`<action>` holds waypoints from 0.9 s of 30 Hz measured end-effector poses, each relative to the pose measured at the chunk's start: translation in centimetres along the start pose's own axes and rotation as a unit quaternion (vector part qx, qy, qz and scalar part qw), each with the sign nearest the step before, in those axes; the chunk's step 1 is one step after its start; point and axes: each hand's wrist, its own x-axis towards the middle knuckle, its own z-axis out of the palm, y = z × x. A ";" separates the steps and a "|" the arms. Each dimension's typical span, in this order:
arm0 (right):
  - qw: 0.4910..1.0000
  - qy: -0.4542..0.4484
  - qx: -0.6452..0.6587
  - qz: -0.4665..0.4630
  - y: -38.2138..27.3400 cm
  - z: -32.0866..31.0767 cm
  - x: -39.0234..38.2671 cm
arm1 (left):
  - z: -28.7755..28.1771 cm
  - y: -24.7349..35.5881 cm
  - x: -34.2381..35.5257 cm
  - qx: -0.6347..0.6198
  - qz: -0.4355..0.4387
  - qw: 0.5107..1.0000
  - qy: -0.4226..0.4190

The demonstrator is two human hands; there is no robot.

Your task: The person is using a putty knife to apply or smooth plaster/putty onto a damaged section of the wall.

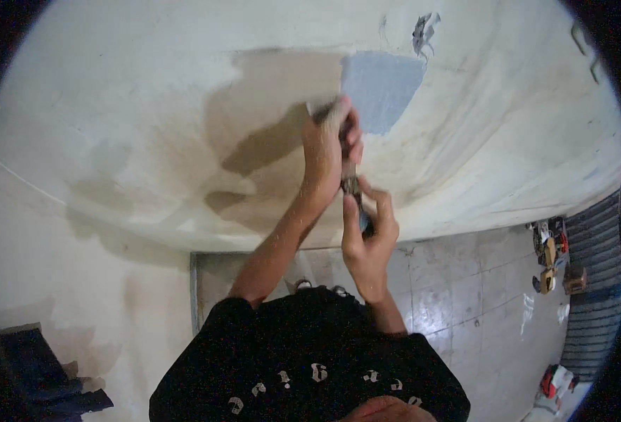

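Near frame centre, the left hand (328,151) grips the upper part of a trowel (351,184) pressed against the plastered wall (149,126) beside a grey wet patch (381,88), while the right hand (370,235) clasps its lower handle.

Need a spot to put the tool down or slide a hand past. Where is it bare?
Bare tiled floor lies between the wall's foot and the small items at right. The wall left of the grey wet patch is open for a hand. It is crowded where the left hand and right hand share the trowel, and around the dark pile at lower left.
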 end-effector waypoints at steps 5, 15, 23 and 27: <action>0.999 -0.009 -0.005 0.035 -1.4 -0.5 0.4 | 1.3 1.0 -0.2 0.008 -0.029 0.999 0.019; 0.978 -0.057 -0.200 -0.017 3.3 -1.4 -1.4 | -2.8 -2.4 -1.8 0.037 -0.062 0.996 0.051; 0.961 -0.134 0.145 0.192 4.1 -2.5 -0.5 | -4.7 -1.8 -2.0 0.063 -0.051 0.997 -0.020; 0.945 -0.157 0.208 0.199 3.7 -1.4 -0.5 | -2.7 -1.6 -1.6 0.029 -0.050 0.998 -0.021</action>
